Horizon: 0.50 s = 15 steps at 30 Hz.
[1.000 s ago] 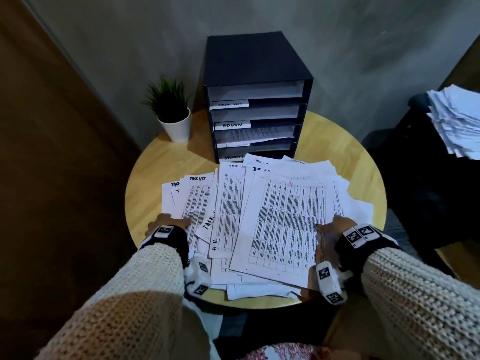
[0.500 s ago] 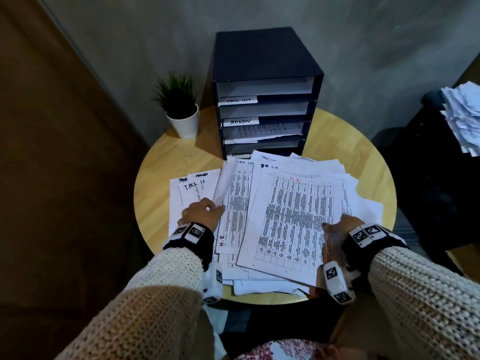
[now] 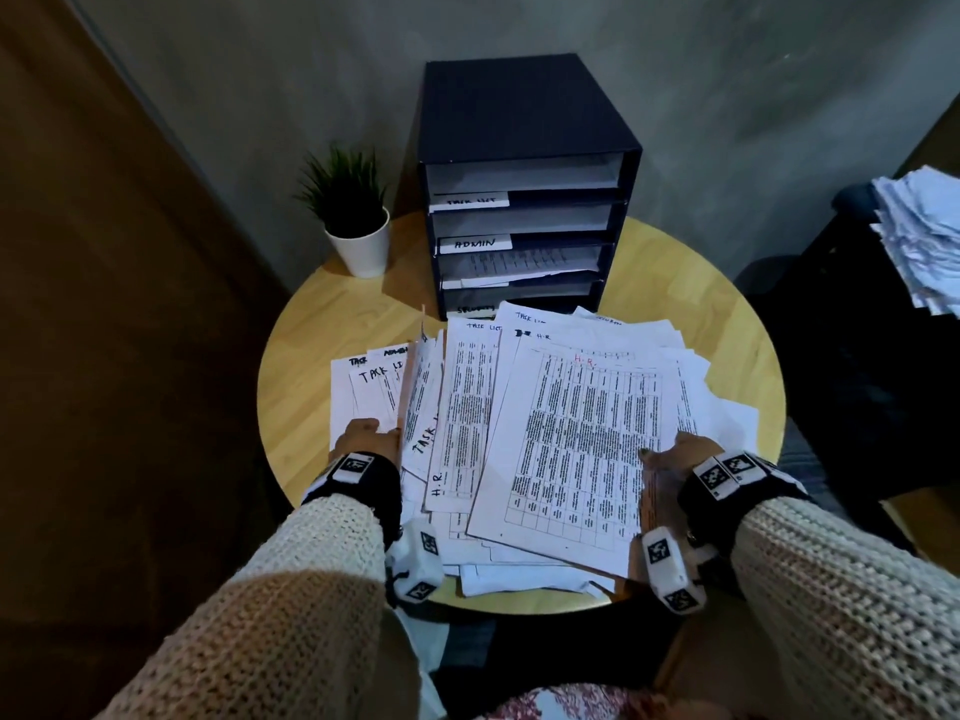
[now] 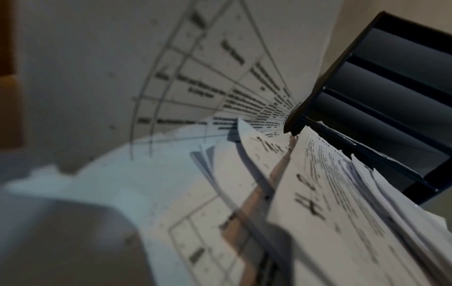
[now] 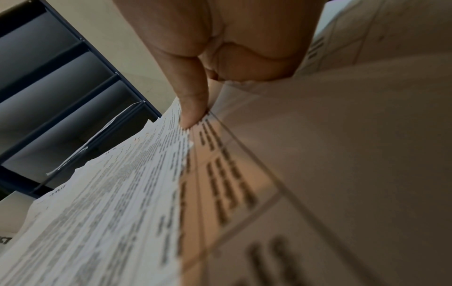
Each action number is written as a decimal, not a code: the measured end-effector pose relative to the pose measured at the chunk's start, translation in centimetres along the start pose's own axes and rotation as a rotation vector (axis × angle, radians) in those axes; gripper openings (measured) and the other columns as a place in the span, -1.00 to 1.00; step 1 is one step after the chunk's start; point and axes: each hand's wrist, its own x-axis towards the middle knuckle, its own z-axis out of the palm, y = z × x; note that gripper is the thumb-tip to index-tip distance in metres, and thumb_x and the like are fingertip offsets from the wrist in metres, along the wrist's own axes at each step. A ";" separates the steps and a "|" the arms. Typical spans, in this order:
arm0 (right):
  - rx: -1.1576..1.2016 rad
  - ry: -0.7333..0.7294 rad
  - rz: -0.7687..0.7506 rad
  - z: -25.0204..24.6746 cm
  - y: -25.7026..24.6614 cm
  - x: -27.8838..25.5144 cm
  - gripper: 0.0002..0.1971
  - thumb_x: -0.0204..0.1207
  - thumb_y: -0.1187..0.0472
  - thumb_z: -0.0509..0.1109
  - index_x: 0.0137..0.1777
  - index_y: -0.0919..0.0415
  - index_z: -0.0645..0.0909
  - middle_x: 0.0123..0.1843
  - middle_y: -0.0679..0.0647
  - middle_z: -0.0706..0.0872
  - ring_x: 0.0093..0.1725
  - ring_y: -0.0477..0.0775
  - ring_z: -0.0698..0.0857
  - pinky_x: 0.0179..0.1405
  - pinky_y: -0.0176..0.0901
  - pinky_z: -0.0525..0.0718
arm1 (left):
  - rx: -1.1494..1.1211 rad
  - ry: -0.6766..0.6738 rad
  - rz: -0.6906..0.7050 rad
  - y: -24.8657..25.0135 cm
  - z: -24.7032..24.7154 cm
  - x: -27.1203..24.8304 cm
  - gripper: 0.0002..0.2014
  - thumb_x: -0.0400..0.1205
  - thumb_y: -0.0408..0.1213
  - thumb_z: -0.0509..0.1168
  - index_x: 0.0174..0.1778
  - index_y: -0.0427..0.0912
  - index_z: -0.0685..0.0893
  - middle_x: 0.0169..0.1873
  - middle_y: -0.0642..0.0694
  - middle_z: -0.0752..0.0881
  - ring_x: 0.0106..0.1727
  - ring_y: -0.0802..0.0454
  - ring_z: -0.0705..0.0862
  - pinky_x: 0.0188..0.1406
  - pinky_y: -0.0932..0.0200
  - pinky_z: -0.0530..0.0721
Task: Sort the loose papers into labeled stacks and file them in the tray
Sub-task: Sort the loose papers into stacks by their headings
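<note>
Since a moment ago the left hand (image 3: pixel 363 433) has tilted up a sheet (image 3: pixel 415 392) it grips; the right hand (image 3: pixel 680 452) pinches the papers (image 3: pixel 587 439), its thumb (image 5: pixel 193 108) shown only by the right wrist view.

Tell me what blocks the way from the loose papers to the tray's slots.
Nothing visible does. The loose papers lie right before the tray, their far edges reaching its bottom slot, and the slot fronts face them open. The potted plant stands off to the side.

Papers (image 3: pixel 582 439) on table (image 3: pixel 311 356) (tray (image 3: pixel 524 122) behind, plant (image 3: pixel 345 189) left).
</note>
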 end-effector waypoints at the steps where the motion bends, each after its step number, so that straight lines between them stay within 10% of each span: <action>1: 0.018 -0.004 -0.001 0.0 0.0 0.1 -0.37 0.61 -0.03 0.29 0.53 0.39 0.28 0.53 0.27 0.40 0.49 0.21 0.44 0.42 -0.09 0.40 | 0.085 -0.031 0.035 0.2 -0.2 -0.1 -0.50 0.65 -0.04 0.23 0.52 -0.08 0.40 0.51 -0.17 0.43 0.46 -0.23 0.45 0.46 -0.05 0.44; 6: 0.003 0.002 0.017 0.1 0.0 0.1 -0.32 0.63 -0.07 0.25 0.57 0.39 0.21 0.59 0.24 0.33 0.55 0.20 0.38 0.46 -0.09 0.36 | 0.149 -0.039 0.174 0.7 -0.2 -0.8 -0.61 0.71 -0.05 0.13 0.41 -0.11 0.53 0.43 -0.21 0.51 0.40 -0.23 0.50 0.40 -0.04 0.47; 10: 0.010 0.004 0.027 0.2 -0.1 0.1 -0.32 0.63 -0.09 0.23 0.58 0.38 0.20 0.58 0.23 0.33 0.55 0.20 0.38 0.47 -0.09 0.36 | -0.068 0.057 0.150 0.7 -0.1 -0.9 -0.84 0.66 -0.21 0.18 -0.11 -0.16 0.63 -0.04 -0.25 0.70 -0.12 -0.17 0.59 -0.08 0.15 0.54; 15: -0.014 0.013 0.036 0.1 -0.3 -0.4 -0.38 0.63 -0.07 0.24 0.52 0.37 0.29 0.52 0.22 0.43 0.49 0.17 0.45 0.39 -0.14 0.43 | -0.090 0.110 0.185 1.4 -0.3 -2.0 -0.91 0.66 -0.31 0.11 -0.07 -0.16 0.52 -0.20 -0.21 0.58 -0.23 -0.16 0.53 -0.18 0.16 0.46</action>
